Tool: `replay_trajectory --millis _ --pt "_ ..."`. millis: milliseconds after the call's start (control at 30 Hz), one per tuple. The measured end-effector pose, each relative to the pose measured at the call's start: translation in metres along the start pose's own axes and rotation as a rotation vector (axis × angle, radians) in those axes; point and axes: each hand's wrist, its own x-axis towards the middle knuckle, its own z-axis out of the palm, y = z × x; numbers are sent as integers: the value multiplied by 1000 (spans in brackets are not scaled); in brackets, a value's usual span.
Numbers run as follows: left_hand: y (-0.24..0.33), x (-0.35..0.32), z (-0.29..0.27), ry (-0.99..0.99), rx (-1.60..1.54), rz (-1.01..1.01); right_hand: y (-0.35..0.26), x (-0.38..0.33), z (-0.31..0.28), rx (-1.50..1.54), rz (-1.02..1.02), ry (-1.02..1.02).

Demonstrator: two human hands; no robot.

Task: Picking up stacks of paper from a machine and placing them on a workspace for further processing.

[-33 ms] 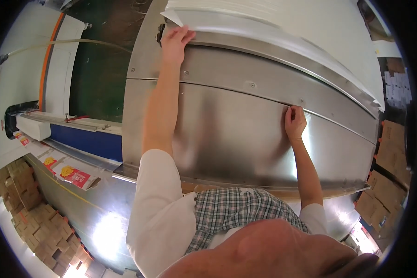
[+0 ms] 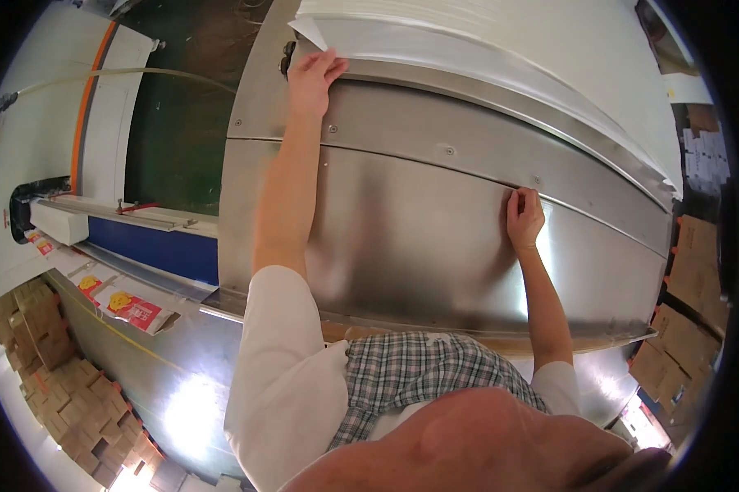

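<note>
Hands set well apart on a steel table (image 2: 419, 238): left hand (image 2: 314, 78) pinches the near corner of a white sheet stack (image 2: 501, 41) just beyond it, right hand (image 2: 524, 220) presses curled fingertips on the panel seam.

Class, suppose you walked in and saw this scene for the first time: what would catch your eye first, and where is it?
First, the big curved stainless steel panel filling the middle, with both hands on it: the left hand reaches to its top edge, touching the stack of white sheets above, and the right hand presses at a seam further right. Next come the flattened cardboard boxes piled at the lower left, and the red and yellow packets on the steel surface beside them.
</note>
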Motion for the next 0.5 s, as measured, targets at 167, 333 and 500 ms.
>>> replay_trajectory --millis 167,333,500 --pt "17 29 -16 261 541 107 2 -3 -3 -7 9 -12" --pt "45 116 -50 320 929 389 -8 0 2 -7 -3 -14" --pt "22 147 -16 190 940 291 1 -2 -2 -50 16 -32"
